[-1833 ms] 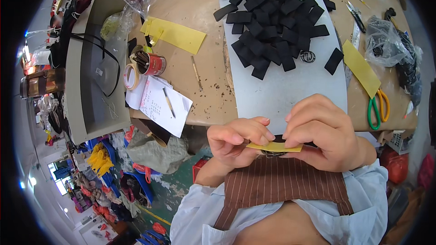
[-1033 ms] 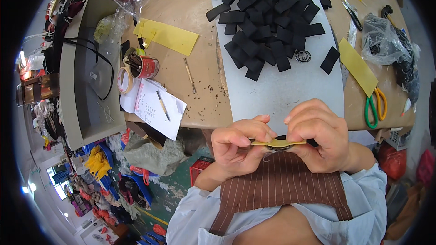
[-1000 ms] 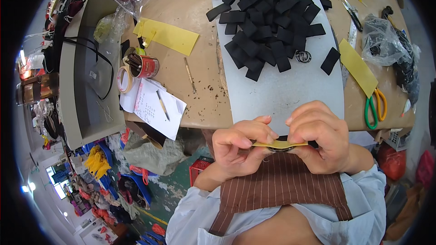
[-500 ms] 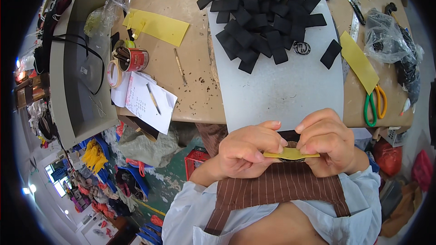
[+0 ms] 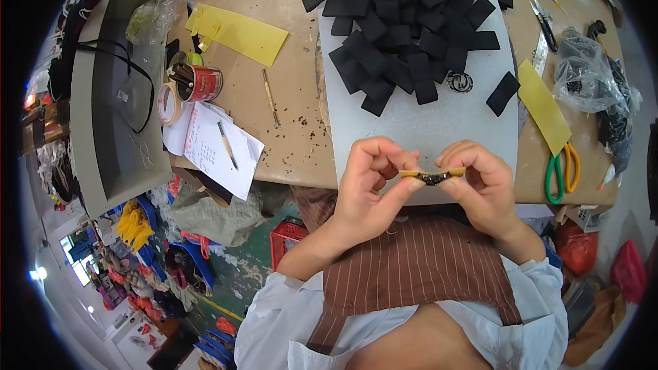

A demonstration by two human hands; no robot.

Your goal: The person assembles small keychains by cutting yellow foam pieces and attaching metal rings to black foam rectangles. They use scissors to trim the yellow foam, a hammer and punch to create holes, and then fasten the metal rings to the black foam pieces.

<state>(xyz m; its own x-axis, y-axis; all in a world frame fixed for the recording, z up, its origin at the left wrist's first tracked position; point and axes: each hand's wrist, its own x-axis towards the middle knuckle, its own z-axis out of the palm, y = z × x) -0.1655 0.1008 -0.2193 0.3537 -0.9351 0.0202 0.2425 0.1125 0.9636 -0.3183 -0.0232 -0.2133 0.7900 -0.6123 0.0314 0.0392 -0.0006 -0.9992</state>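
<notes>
Between my two hands is a short yellow strip (image 5: pixel 409 173), seen almost edge-on, with a dark, shiny, knobbly piece (image 5: pixel 433 179) along its middle. My left hand (image 5: pixel 372 181) pinches one end between thumb and fingers. The other end is in the pinch of my right hand (image 5: pixel 482 181). Beyond them, a large pile of black fabric pieces (image 5: pixel 391 34) covers the far part of the pale board (image 5: pixel 425 137). A black openwork oval ornament (image 5: pixel 460 81) lies at the pile's near edge, and a single black piece (image 5: pixel 503 94) lies to its right.
At right are a yellow sheet (image 5: pixel 545 106), scissors (image 5: pixel 562 171) with green and orange handles, and cutters (image 5: pixel 543 24). Leftward lie another yellow sheet (image 5: pixel 247 34), a red can (image 5: pixel 205 83) of tools, a tape roll (image 5: pixel 168 104), written paper (image 5: pixel 212 144) with a pen, and a thin tool (image 5: pixel 271 99).
Both hands have moved up and away from my apron, over the board's near edge. The strip has tipped, so the dark piece now shows along its near side.
</notes>
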